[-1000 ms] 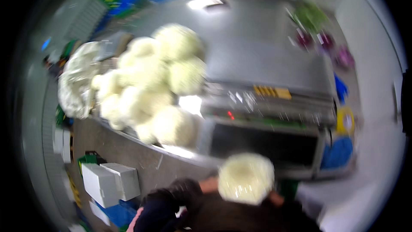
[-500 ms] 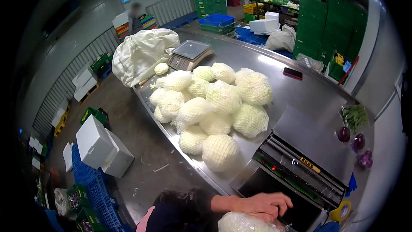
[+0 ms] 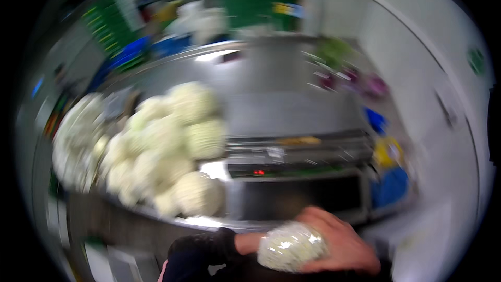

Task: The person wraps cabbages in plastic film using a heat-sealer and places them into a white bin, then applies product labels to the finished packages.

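The picture is blurred. A pale cabbage in shiny clear film (image 3: 290, 246) is low in front of me. My right hand (image 3: 344, 245) wraps round its right side. My left hand (image 3: 252, 242) reaches to its left side, with fingers hidden behind it. Just beyond is a wrapping machine (image 3: 297, 149) with red indicator lights and a dark plate (image 3: 297, 198). A pile of pale cabbages in foam nets (image 3: 195, 141) lies on the steel table (image 3: 271, 62) to its left.
A white sack (image 3: 75, 141) and a grey scale (image 3: 117, 102) are at the left. Purple vegetables (image 3: 376, 86), greens (image 3: 334, 52), a yellow tape roll (image 3: 389, 151) and blue items (image 3: 389, 188) line the right. Behind stand green panels (image 3: 258, 0) and crates (image 3: 109, 26).
The view has swung and blurred again. Since half a second ago, my right hand has come into view round the wrapped cabbage, and my left hand's fingers have gone behind it.
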Demonstrator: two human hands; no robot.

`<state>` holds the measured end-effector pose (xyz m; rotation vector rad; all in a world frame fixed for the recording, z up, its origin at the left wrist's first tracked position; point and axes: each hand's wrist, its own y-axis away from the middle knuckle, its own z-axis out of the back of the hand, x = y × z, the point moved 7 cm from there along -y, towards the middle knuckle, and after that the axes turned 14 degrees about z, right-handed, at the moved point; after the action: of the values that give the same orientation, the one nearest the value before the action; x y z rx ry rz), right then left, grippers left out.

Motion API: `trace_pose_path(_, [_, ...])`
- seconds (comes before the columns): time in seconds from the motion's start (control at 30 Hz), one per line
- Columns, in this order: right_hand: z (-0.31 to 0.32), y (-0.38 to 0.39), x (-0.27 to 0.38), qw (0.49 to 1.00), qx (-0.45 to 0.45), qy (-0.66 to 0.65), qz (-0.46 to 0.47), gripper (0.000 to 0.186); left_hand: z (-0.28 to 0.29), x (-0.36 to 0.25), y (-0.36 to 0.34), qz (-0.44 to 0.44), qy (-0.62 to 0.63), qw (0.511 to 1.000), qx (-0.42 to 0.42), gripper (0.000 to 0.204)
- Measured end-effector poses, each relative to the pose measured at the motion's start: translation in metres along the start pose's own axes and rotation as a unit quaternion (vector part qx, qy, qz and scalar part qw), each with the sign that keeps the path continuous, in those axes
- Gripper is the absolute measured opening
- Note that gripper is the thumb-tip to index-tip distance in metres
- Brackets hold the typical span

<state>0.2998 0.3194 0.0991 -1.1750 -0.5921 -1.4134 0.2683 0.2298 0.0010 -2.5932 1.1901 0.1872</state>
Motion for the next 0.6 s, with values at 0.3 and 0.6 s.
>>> trace_pose_path(0.3, [0.144, 0.236, -0.023, 0.859, -0.508, 0.0, -0.06, 0.066, 0.03, 0.009, -0.128, 0.151, 0.127, 0.979, -0.054, 0.06])
trace_pose_path(0.6, [0.148, 0.656, -0.076, 0.388, -0.894, 0.03, -0.22, 0.068, 0.035, 0.018, -0.216, 0.019, -0.774, 0.617, -0.142, 0.073])
